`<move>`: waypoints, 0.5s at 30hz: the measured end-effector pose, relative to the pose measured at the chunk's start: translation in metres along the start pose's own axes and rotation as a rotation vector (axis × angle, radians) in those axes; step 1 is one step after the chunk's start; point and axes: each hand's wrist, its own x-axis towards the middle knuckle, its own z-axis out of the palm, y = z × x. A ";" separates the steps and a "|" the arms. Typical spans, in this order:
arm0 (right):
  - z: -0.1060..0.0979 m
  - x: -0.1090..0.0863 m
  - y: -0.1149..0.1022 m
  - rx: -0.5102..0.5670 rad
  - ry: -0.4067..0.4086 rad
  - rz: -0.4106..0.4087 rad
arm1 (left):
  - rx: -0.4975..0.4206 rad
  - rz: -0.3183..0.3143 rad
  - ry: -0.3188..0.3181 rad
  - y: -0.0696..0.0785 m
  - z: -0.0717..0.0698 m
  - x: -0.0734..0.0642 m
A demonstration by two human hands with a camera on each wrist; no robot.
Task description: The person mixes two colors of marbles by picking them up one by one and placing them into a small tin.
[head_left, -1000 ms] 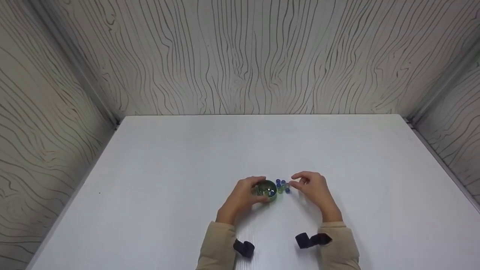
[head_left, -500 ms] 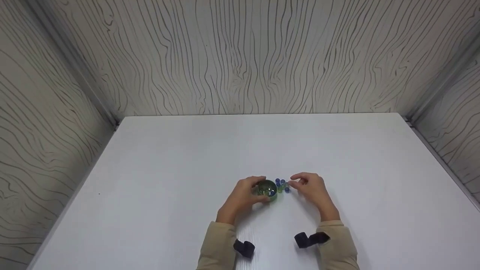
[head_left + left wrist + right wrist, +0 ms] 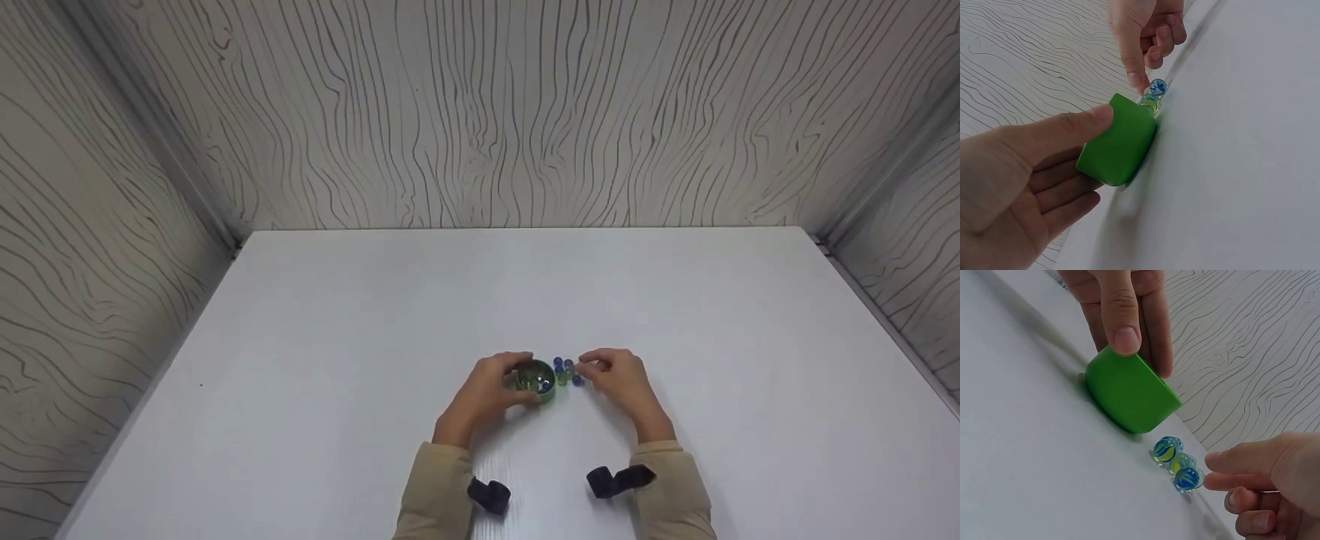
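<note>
My left hand point(image 3: 486, 388) grips a small green cup point(image 3: 1120, 143), thumb on one side and fingers on the other. The cup stands upright on the white table, and some marbles show inside it in the head view. Just right of the cup, several glass marbles point(image 3: 1176, 461) with blue and yellow swirls sit in a tight cluster. At the cluster's right side is my right hand point(image 3: 619, 381), its thumb and forefinger extended and slightly apart, the other fingers curled. Its fingertips are at or very near the outer marbles; exact contact is hard to tell.
The white table point(image 3: 337, 315) reaches back to a wood-grain patterned wall point(image 3: 480, 112), with similar walls at both sides. Each sleeve carries a dark strap-like piece, one on the left point(image 3: 489, 496) and one on the right point(image 3: 619, 481).
My right hand has shifted slightly left, bringing its fingertips closer over the marbles. The left hand and the cup have stayed in practically the same place.
</note>
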 end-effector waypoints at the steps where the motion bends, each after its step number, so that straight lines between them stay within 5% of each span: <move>1: 0.000 0.000 0.000 0.000 0.000 -0.002 | -0.002 -0.001 0.000 0.000 0.000 0.000; 15: -0.001 -0.002 0.002 -0.030 -0.007 -0.001 | 0.033 0.002 0.007 0.005 0.001 -0.001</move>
